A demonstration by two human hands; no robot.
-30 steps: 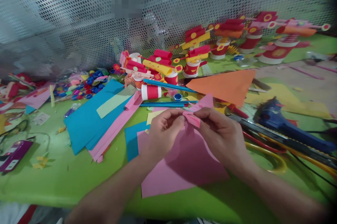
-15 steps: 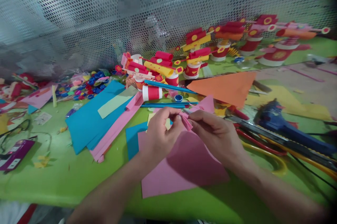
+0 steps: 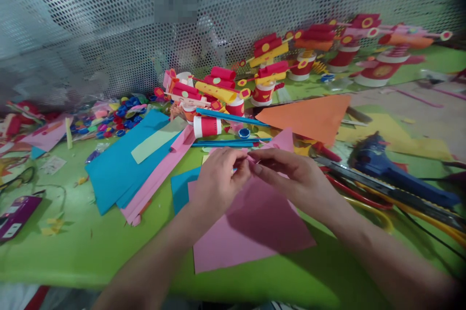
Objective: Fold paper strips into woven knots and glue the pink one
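Both your left hand [image 3: 218, 181] and right hand [image 3: 305, 180] pinch the small pink paper piece [image 3: 250, 159] at their meeting fingertips, over the pink sheet [image 3: 251, 234]. Earlier, its folded end stuck out toward you; now your fingers hide nearly all of it. Beyond them, leftward, the cup [image 3: 208, 127] lies sideways.
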